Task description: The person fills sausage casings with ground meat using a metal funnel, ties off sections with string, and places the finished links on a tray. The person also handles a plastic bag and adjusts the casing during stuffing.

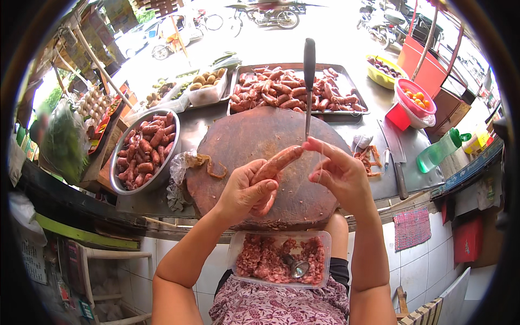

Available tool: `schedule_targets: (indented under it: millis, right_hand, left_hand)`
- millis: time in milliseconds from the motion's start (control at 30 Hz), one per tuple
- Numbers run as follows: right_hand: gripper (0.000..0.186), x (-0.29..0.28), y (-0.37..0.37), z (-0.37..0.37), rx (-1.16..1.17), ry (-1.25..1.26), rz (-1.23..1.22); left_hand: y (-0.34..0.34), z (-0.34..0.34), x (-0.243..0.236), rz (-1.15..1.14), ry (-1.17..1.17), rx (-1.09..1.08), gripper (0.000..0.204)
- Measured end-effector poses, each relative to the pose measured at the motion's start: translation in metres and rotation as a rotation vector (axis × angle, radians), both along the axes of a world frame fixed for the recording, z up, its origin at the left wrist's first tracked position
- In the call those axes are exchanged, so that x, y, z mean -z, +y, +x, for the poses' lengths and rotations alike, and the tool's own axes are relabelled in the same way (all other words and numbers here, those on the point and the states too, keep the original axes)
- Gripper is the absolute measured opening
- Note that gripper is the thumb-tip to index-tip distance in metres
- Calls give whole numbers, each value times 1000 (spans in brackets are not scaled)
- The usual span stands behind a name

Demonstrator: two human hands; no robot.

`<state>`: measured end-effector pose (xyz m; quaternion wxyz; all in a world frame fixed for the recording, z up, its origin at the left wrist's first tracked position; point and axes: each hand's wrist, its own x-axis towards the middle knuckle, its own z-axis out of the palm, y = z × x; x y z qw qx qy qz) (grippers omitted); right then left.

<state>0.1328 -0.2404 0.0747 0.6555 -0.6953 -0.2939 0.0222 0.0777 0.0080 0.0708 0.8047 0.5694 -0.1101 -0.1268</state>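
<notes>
Sausage (280, 163) held in left hand (246, 190) above round chopping board (219, 146); long axis slanted from near left to far right, tip directed toward right hand (346, 176), just beside forefinger. Right thumb and forefinger parted; whether anything is gripped cannot be told.

I see the sausage (277, 164) on my feed, plump, pinkish and mottled under a glossy casing, held up in the left hand (247, 187). Its upper length slants up to the right, ending in a darker tip just beside the right hand (342, 170); below, I make out a curved length, the join hidden by fingers.
</notes>
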Motion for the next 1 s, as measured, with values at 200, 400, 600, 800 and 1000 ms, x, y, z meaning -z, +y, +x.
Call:
schedule_targets:
  millis: [200,400,600,800,1000]
  right_hand:
    - [49,-25,22,22,-579,345,211]
    - [37,-23,42,14,-433,402,44]
    - [36,-18,30,21,-363,403,-43]
    - [38,-13,25,19,-349,373,-6]
    - [43,-6,32,8,-184,456,-4]
  left_hand:
    - [-1,-4,0,-74,65,124,33]
    - [3,4,2,-49,154,149,36]
    - [16,13,8,104,193,313,44]
    - [7,16,13,111,206,192,37]
    - [-1,14,16,15,156,60,34]
